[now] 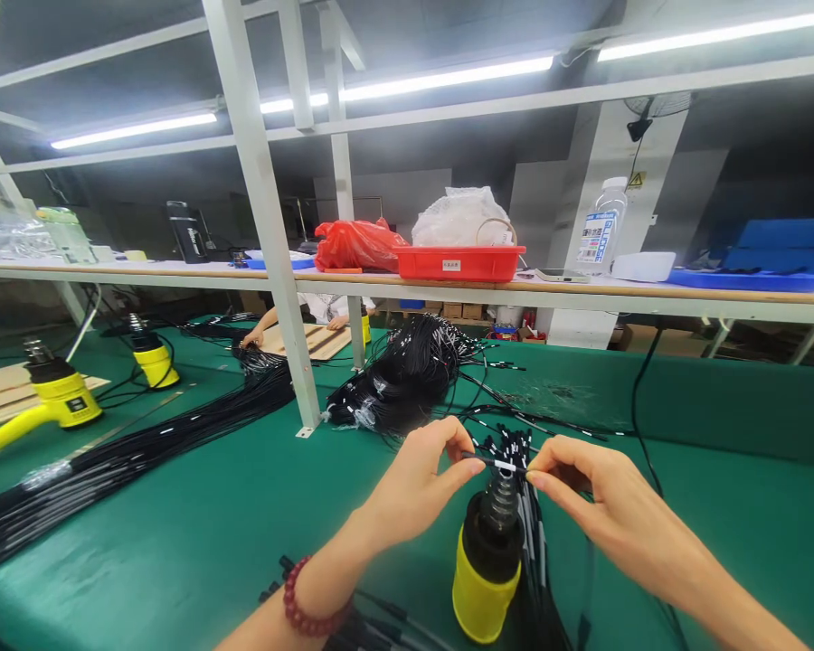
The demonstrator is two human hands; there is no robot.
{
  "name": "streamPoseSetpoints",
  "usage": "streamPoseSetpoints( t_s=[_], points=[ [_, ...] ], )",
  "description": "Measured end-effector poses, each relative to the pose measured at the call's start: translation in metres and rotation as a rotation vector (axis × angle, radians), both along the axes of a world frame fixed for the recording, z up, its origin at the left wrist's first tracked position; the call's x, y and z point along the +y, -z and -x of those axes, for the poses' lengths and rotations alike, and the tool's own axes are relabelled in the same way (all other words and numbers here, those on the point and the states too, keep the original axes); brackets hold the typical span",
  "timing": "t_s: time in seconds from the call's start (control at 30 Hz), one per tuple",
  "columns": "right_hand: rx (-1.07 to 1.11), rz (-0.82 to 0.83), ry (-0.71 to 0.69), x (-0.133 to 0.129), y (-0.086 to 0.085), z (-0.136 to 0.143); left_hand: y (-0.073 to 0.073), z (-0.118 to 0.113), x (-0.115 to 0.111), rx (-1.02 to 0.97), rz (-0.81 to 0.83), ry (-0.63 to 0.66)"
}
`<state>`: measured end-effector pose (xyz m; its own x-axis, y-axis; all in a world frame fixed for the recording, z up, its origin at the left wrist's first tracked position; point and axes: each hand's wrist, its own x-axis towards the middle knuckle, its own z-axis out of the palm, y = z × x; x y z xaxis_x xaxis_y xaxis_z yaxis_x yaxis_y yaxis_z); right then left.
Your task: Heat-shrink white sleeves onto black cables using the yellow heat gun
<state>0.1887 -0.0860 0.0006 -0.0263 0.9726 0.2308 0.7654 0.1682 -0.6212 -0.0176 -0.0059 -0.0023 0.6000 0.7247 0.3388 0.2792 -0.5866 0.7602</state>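
A thin black cable (489,461) with a white sleeve (506,466) on it is stretched level between my two hands. My left hand (424,475) pinches its left end between thumb and forefinger; my right hand (601,493) pinches the right end the same way. Just under the white sleeve is the coiled metal nozzle of an upright yellow-and-black heat gun (487,579). Behind and right of the gun lies a bundle of black cables (539,551) with white-marked ends. More cables (380,628) lie below my left forearm, partly hidden by it.
A large heap of black cables (413,371) lies by a white post (271,208). Long cables (142,461) run across the green table at left, near other yellow heat guns (71,398). The shelf above holds a red tray (461,263) and a bottle (601,231). Another person's hand (252,336) works beyond.
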Motion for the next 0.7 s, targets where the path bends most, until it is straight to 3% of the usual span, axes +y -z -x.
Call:
streamPoseSetpoints(
  t_s=[0.23, 0.43, 0.6, 0.7],
  points=[
    [-0.046, 0.049, 0.005, -0.004, 0.0, -0.002, 0.004, -0.001, 0.002, 0.12, -0.051, 0.008],
    [0.114, 0.014, -0.042, -0.004, 0.002, -0.005, 0.005, -0.005, -0.002, -0.011, -0.04, -0.021],
    [0.294, 0.023, 0.006, 0.0, 0.019, -0.012, 0.012, -0.002, -0.005, -0.133, 0.006, -0.052],
    [0.498, 0.0, 0.079, 0.001, 0.033, -0.013, 0.026, 0.005, -0.007, -0.215, 0.085, -0.124]
  ],
)
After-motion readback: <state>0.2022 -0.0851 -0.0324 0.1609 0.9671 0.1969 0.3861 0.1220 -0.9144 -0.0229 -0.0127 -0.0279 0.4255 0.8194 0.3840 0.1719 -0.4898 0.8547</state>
